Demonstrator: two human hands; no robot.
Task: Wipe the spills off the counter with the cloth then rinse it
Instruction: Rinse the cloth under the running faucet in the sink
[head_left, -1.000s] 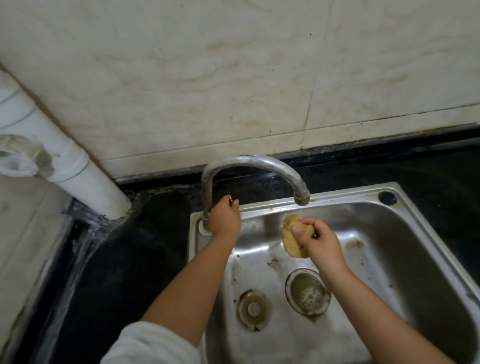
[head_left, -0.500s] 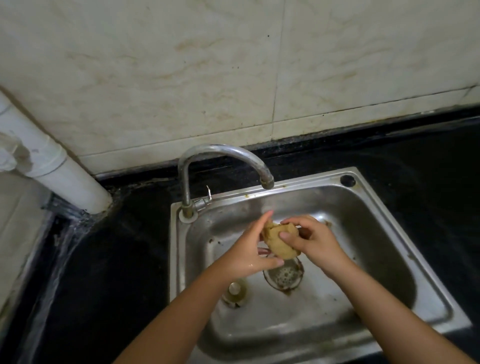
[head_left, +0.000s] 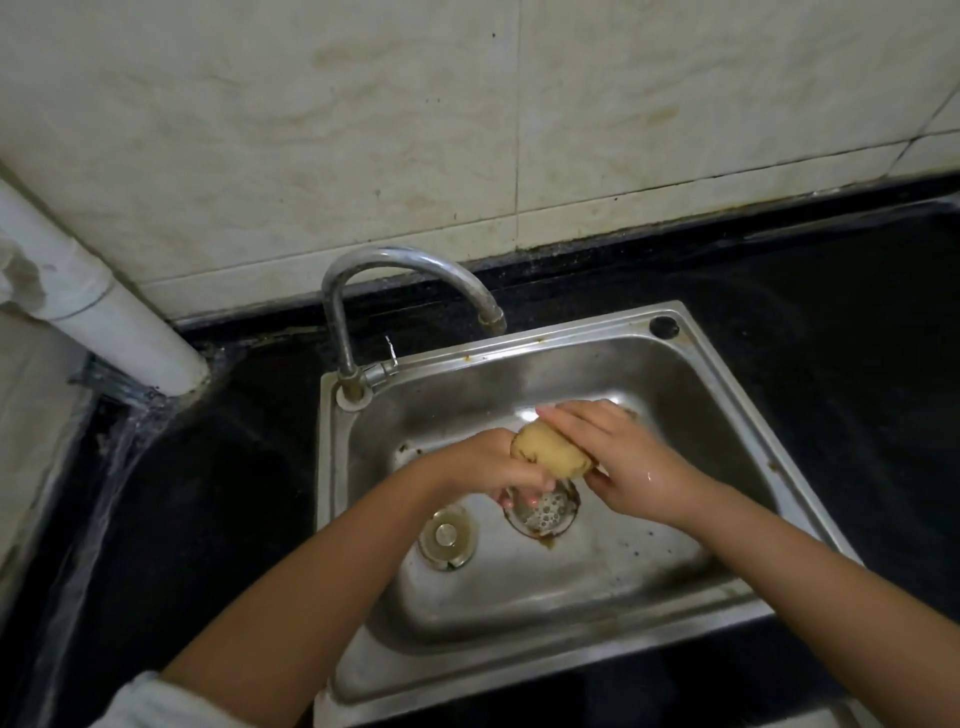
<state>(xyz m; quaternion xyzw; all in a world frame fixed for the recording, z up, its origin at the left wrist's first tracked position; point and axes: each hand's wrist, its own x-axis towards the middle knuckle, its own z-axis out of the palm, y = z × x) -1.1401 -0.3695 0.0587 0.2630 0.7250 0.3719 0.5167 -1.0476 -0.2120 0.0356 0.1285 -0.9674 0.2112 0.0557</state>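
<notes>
Cloth (head_left: 550, 455) wadded, gripped by left hand (head_left: 488, 470) and right hand (head_left: 631, 457) mid-frame over sink (head_left: 691, 592); advise wringing directly above drain (head_left: 545, 514)

Two bare forearms in view, no rings, watch or gloves visible. Left arm: pale/whitish sleeve (head_left: 156, 699) pushed up near elbow, soft fabric, no markings. Right arm bare to frame edge. Right hand (head_left: 631, 460) has wet sheen on its back. Left hand (head_left: 485, 467) plain.
</notes>
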